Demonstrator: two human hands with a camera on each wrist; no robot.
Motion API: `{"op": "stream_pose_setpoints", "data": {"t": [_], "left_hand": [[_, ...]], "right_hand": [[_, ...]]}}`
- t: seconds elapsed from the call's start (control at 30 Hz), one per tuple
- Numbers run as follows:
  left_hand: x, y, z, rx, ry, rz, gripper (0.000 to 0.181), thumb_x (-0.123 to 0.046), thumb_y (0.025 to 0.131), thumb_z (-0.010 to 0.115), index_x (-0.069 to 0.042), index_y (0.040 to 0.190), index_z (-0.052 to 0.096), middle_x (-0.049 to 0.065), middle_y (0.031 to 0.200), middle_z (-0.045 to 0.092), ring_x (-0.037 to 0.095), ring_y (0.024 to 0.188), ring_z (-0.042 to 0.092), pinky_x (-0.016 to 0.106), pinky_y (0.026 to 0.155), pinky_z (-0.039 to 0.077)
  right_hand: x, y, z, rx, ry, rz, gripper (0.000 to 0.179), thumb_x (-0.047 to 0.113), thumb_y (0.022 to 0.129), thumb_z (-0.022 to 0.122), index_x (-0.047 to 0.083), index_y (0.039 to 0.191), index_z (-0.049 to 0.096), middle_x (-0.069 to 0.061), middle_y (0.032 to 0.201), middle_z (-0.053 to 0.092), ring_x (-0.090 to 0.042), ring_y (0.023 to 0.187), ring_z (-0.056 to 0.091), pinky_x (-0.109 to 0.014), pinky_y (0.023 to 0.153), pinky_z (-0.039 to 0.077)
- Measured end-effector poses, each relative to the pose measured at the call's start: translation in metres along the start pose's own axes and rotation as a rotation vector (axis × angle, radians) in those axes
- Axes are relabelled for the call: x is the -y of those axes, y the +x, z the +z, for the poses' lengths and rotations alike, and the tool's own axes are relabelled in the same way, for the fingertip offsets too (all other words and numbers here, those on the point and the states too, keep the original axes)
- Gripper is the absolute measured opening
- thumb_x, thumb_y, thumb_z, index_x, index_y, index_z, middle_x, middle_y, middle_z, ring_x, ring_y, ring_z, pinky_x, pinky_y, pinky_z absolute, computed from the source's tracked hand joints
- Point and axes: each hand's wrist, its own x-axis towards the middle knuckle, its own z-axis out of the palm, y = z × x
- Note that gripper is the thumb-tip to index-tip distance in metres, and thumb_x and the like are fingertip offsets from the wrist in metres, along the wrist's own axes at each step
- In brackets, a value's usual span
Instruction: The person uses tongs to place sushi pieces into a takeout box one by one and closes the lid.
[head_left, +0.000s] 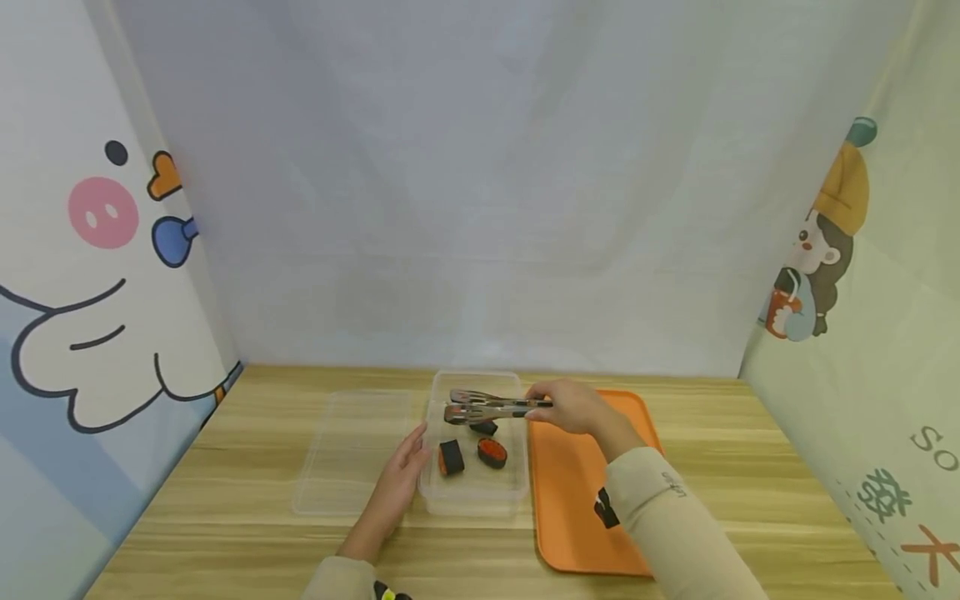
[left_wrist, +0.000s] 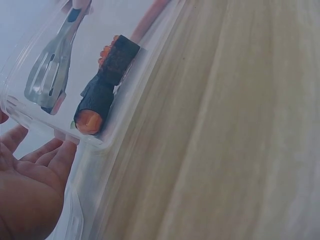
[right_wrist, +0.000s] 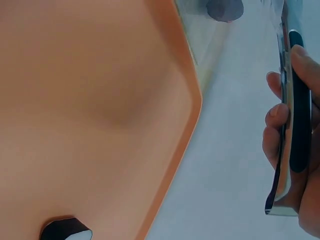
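Observation:
My right hand [head_left: 573, 407] grips metal tongs [head_left: 487, 408] by their dark handles, holding them level over the clear plastic container [head_left: 474, 497]. Inside that container are a nori-wrapped sushi piece with an orange end [head_left: 452, 458], a red-topped sushi piece [head_left: 492, 452] and a dark sushi piece [head_left: 484, 427] partly hidden under the tongs. In the left wrist view something dark and reddish shows by the tong tips [left_wrist: 50, 82]; whether they pinch it I cannot tell. My left hand [head_left: 400, 483] touches the container's left side with fingers extended.
An orange tray [head_left: 570, 533] lies right of the container, under my right forearm. On it sits a dark-wrapped sushi piece [right_wrist: 67, 230] with a white end, partly covered by the sleeve in the head view. A clear lid [head_left: 352, 454] lies flat on the wooden table [head_left: 225, 500] at left.

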Motion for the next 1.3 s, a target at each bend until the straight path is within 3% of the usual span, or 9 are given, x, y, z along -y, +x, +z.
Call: {"op": "stream_pose_setpoints", "data": {"t": [0.3,0.6,0.77,0.97,1.3], "left_hand": [[-0.002,-0.001,-0.001,-0.003,0.006,-0.006,0.052,-0.025,0.105,0.044,-0.005,0.152,0.031,0.030,0.150,0.029,0.043,0.139,0.026,0.055,0.112,0.022],[-0.002,-0.001,0.001,-0.015,0.002,-0.017,0.050,-0.019,0.106,0.043,-0.007,0.152,0.032,0.030,0.150,0.029,0.043,0.138,0.027,0.055,0.111,0.024],[-0.001,0.000,0.002,-0.017,-0.007,-0.012,0.050,-0.019,0.105,0.043,-0.006,0.152,0.032,0.031,0.150,0.029,0.044,0.138,0.027,0.056,0.111,0.023],[-0.001,0.001,0.002,-0.018,0.010,-0.028,0.051,-0.024,0.105,0.044,-0.008,0.152,0.032,0.029,0.151,0.028,0.043,0.138,0.028,0.054,0.112,0.022],[-0.001,0.002,0.004,-0.026,0.023,-0.016,0.050,-0.022,0.105,0.044,-0.006,0.151,0.033,0.030,0.150,0.029,0.044,0.137,0.029,0.055,0.111,0.023]], "right_hand": [[0.003,0.004,0.001,0.003,-0.013,-0.013,0.026,0.032,0.094,0.067,0.017,0.115,0.068,0.004,0.102,0.065,-0.015,0.084,0.058,-0.038,0.072,0.050],[-0.007,-0.010,-0.010,-0.002,0.009,0.009,0.031,0.031,0.095,0.065,0.014,0.120,0.065,0.000,0.108,0.064,-0.016,0.085,0.059,-0.039,0.074,0.051],[-0.017,-0.024,-0.021,-0.030,-0.004,-0.024,0.027,0.028,0.095,0.065,0.011,0.116,0.066,-0.003,0.107,0.064,-0.020,0.086,0.060,-0.040,0.072,0.051],[-0.034,-0.050,-0.038,-0.063,-0.023,-0.006,0.036,0.031,0.095,0.065,0.008,0.123,0.064,-0.010,0.119,0.063,-0.031,0.105,0.060,-0.050,0.084,0.051],[-0.068,-0.097,-0.053,-0.099,-0.075,-0.004,0.033,0.027,0.094,0.067,0.003,0.117,0.065,-0.013,0.113,0.065,-0.035,0.102,0.061,-0.053,0.082,0.051]]}}
